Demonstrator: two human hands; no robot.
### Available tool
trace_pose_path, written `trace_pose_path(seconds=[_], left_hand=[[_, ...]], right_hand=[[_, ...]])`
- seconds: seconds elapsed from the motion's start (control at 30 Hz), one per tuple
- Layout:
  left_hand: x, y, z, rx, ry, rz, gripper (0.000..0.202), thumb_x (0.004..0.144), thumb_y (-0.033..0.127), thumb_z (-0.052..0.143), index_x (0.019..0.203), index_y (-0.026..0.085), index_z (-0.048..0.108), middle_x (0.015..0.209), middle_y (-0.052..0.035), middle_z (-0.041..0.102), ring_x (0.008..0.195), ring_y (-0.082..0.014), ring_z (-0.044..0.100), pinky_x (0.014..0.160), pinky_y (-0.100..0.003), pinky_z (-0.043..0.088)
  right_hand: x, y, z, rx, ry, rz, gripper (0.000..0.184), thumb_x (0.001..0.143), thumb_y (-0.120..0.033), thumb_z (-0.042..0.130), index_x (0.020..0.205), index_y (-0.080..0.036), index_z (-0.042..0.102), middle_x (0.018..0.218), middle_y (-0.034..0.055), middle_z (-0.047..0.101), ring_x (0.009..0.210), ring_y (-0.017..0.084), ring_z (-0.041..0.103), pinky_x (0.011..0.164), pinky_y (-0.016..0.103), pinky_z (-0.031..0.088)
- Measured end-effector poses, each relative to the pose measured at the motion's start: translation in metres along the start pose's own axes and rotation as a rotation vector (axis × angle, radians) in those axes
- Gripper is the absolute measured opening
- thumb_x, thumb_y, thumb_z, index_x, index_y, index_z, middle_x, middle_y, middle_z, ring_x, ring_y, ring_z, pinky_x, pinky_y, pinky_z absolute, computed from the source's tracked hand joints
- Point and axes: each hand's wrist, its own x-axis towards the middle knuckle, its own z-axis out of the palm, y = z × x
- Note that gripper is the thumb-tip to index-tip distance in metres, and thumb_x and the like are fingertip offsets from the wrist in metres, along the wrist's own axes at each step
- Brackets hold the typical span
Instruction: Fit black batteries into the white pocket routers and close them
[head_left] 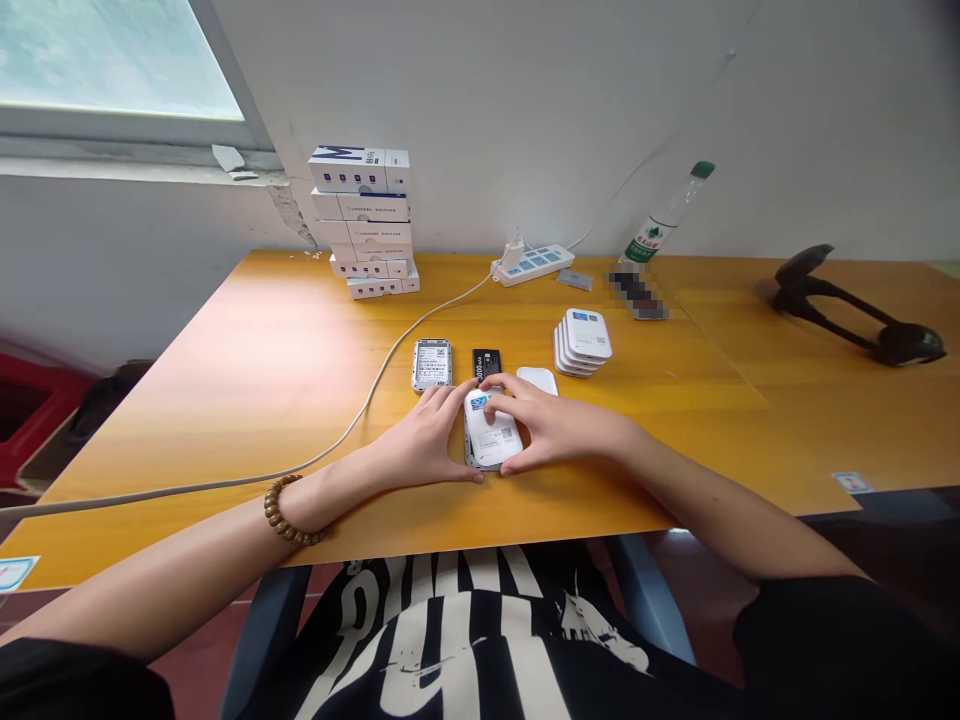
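Note:
Both my hands close around a small white device (489, 432) with a label on top, lying on the orange table (247, 380). My left hand (427, 440) grips its left edge, thumb at the near corner. My right hand (544, 425) presses on its top and right side with curled fingers. Just beyond lie an open device showing a labelled inside (432, 363), a black battery (487, 362) and a white cover (538, 379). A stack of several white devices (582, 342) stands further right.
A pile of white boxes (365, 220) stands at the back by the wall. A power strip (532, 263) feeds a white cable (352, 425) running left across the table. A plastic bottle (664, 222) and a black stand (855, 305) sit at the right.

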Motion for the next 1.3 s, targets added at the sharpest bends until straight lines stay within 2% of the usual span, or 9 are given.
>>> trace_pose_path(seconds=[0.13,0.2,0.4,0.6,0.77,0.9,1.07,1.2,1.3], left_hand=[[-0.001,0.005,-0.001,0.006,0.017,0.002,0.123,0.071,0.063,0.095,0.168,0.029,0.029,0.156,-0.0172,0.054,0.144,-0.0455,0.049,0.118,-0.065,0.047],[-0.002,0.006,-0.002,0.015,0.018,-0.001,0.121,0.071,0.063,0.095,0.168,0.029,0.031,0.152,-0.0169,0.056,0.143,-0.0455,0.05,0.118,-0.065,0.047],[-0.002,0.005,0.001,0.06,0.005,0.006,0.119,0.072,0.067,0.092,0.166,0.025,0.033,0.152,-0.0187,0.054,0.144,-0.0454,0.049,0.119,-0.065,0.046],[0.0,0.007,0.002,0.045,0.024,0.065,0.119,0.073,0.069,0.092,0.165,0.023,0.032,0.156,-0.0188,0.054,0.143,-0.0429,0.051,0.121,-0.062,0.046],[0.0,0.012,-0.003,0.05,-0.011,0.057,0.113,0.076,0.058,0.092,0.165,0.024,0.031,0.156,-0.0176,0.055,0.141,-0.0424,0.052,0.118,-0.062,0.048],[0.0,0.011,-0.002,0.069,-0.021,0.075,0.113,0.077,0.059,0.09,0.166,0.023,0.03,0.158,-0.0192,0.052,0.143,-0.0435,0.049,0.12,-0.063,0.046],[0.002,0.008,0.001,0.057,0.047,0.094,0.107,0.075,0.054,0.091,0.161,0.024,0.035,0.151,-0.0173,0.058,0.137,-0.0408,0.056,0.116,-0.06,0.05],[0.003,0.009,-0.002,0.109,0.192,0.247,0.106,0.071,0.043,0.091,0.159,0.02,0.038,0.149,-0.0206,0.06,0.138,-0.0428,0.056,0.115,-0.064,0.051],[0.003,0.012,-0.004,0.123,0.324,0.37,0.101,0.077,0.046,0.089,0.16,0.02,0.037,0.15,-0.0225,0.059,0.139,-0.0426,0.057,0.115,-0.065,0.05]], right_hand=[[-0.001,-0.002,0.01,-0.092,0.023,0.009,0.084,0.084,-0.06,0.086,0.156,-0.032,0.053,0.163,0.0161,0.043,0.15,0.042,0.044,0.119,0.06,0.045],[-0.001,-0.001,0.013,-0.126,0.026,0.011,0.09,0.084,-0.063,0.084,0.161,-0.034,0.048,0.16,0.0161,0.047,0.15,0.044,0.043,0.119,0.062,0.044],[0.0,-0.001,0.018,-0.203,0.082,0.014,0.091,0.083,-0.067,0.084,0.158,-0.028,0.05,0.137,0.0179,0.06,0.128,0.044,0.058,0.105,0.063,0.053],[0.006,-0.003,0.022,-0.275,0.092,-0.008,0.087,0.086,-0.066,0.081,0.15,-0.014,0.055,0.137,0.0235,0.06,0.129,0.046,0.059,0.106,0.061,0.053],[0.006,0.006,0.018,-0.153,0.04,-0.059,0.094,0.081,-0.064,0.087,0.155,-0.02,0.05,0.145,0.0197,0.057,0.139,0.042,0.054,0.112,0.059,0.051],[0.005,0.008,0.018,-0.116,0.038,-0.02,0.093,0.079,-0.063,0.087,0.154,-0.019,0.052,0.147,0.0206,0.056,0.141,0.043,0.052,0.113,0.059,0.05],[0.005,0.005,0.013,-0.062,0.058,-0.035,0.091,0.081,-0.068,0.084,0.152,-0.02,0.054,0.15,0.0208,0.057,0.143,0.043,0.052,0.114,0.058,0.05],[0.01,0.009,0.004,0.151,0.246,0.073,0.067,0.099,-0.07,0.063,0.142,-0.019,0.061,0.133,0.0169,0.071,0.12,0.034,0.069,0.1,0.047,0.056],[0.017,0.016,0.004,0.412,0.277,0.134,0.059,0.102,-0.074,0.052,0.114,-0.019,0.07,0.091,0.0078,0.075,0.078,0.023,0.07,0.068,0.034,0.053]])
